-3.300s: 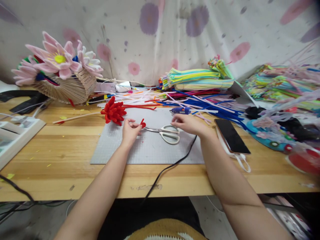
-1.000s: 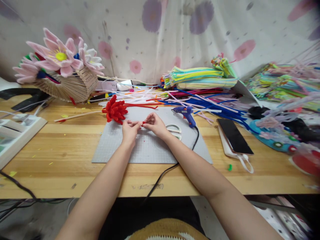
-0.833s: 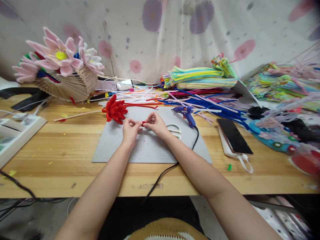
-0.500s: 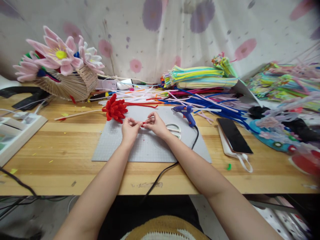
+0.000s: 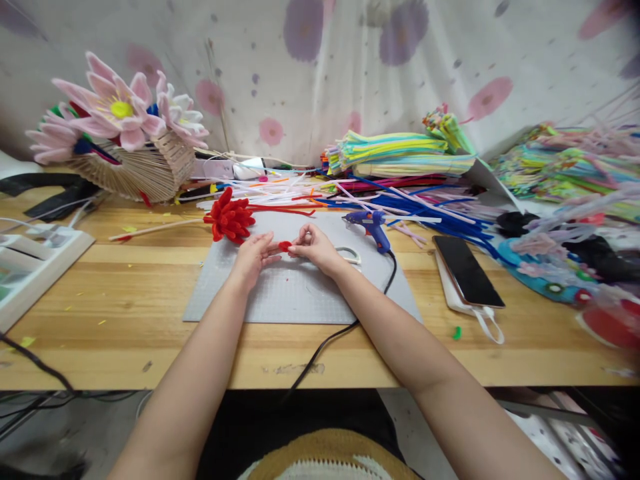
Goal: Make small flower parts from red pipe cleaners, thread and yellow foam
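Between the fingertips of my right hand (image 5: 316, 248) is a small red pipe-cleaner piece (image 5: 285, 246), pinched at its right end. My left hand (image 5: 254, 257) has its fingers stretched out, the tips close to the left end of the piece; whether they touch it I cannot tell. Both hands are above a grey cutting mat (image 5: 220, 293). Behind my left hand a red pipe-cleaner flower (image 5: 230, 217) on a wooden stick lies on its side. Scissors (image 5: 350, 253) with pale handles are partly hidden by my right hand.
A blue glue gun (image 5: 373, 227) with a black cord lies at the mat's upper right. Farther right is a phone (image 5: 470, 272) on a white power bank. Loose pipe cleaners (image 5: 430, 210) cover the back. Pink flowers (image 5: 120, 110) stand at the left, near a white power strip (image 5: 43, 267).
My left fingers have come off their pinch and spread, and the left hand has shifted slightly left. The red piece stays in my right hand and shows more fully.
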`<state>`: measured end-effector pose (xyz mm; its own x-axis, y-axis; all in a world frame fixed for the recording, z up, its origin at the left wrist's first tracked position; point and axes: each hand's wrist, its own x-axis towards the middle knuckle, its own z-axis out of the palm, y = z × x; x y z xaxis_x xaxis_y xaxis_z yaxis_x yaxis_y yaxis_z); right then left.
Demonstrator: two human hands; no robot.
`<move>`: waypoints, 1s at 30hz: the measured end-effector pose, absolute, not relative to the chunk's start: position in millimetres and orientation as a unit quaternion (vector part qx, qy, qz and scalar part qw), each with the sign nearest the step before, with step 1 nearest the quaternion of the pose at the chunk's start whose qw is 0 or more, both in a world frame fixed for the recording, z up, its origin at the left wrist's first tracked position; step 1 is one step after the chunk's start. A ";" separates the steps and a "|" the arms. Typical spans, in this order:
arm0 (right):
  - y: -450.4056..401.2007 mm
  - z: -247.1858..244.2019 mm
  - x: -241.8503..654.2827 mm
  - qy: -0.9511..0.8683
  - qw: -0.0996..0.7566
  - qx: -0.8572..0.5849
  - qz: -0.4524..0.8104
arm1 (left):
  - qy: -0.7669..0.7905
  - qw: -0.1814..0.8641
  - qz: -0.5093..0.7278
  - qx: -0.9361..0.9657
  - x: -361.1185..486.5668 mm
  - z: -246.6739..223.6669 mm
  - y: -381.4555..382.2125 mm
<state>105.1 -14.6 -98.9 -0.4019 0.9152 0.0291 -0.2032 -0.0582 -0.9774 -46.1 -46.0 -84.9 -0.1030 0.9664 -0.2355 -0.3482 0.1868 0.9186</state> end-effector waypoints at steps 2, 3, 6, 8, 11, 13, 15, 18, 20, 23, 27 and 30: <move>-15.0 -98.2 105.9 -0.538 0.426 -0.328 0.649 | 0.492 0.604 0.537 0.323 -49.9 -83.8 -46.2; -15.1 -98.1 106.1 -0.540 0.421 -0.325 0.652 | 0.495 0.606 0.532 0.325 -51.0 -83.3 -46.5; -15.5 -98.0 106.3 -0.544 0.407 -0.313 0.663 | 0.498 0.621 0.519 0.312 -52.4 -81.3 -47.7; -15.8 -97.9 106.3 -0.547 0.400 -0.306 0.669 | 0.496 0.638 0.507 0.301 -53.4 -79.5 -48.3; -16.6 -98.0 106.7 -0.554 0.391 -0.295 0.673 | 0.490 0.661 0.487 0.295 -55.6 -77.6 -48.4; -17.1 -98.4 107.0 -0.557 0.388 -0.291 0.675 | 0.487 0.668 0.476 0.299 -56.5 -77.4 -48.2; -17.2 -99.0 107.3 -0.558 0.384 -0.292 0.675 | 0.489 0.666 0.473 0.306 -56.0 -77.6 -48.2; -16.3 -99.8 106.7 -0.556 0.384 -0.306 0.670 | 0.499 0.643 0.489 0.314 -52.3 -78.4 -49.0; -15.1 -100.2 105.1 -0.549 0.393 -0.320 0.665 | 0.508 0.615 0.508 0.324 -48.9 -79.4 -50.1; -13.8 -101.0 101.6 -0.539 0.402 -0.339 0.659 | 0.521 0.575 0.521 0.356 -44.0 -82.8 -51.5; -14.4 -102.2 97.6 -0.536 0.404 -0.351 0.653 | 0.528 0.522 0.551 0.380 -38.7 -89.7 -50.7; -15.5 -102.5 95.7 -0.526 0.407 -0.356 0.657 | 0.524 0.491 0.583 0.381 -35.4 -93.4 -48.4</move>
<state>95.7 -15.5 -102.5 -0.4162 0.9084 -0.0393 -0.1593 -0.1154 -0.9805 -35.4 -48.4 -93.4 -0.2282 0.9712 -0.0691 -0.1730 0.0294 0.9845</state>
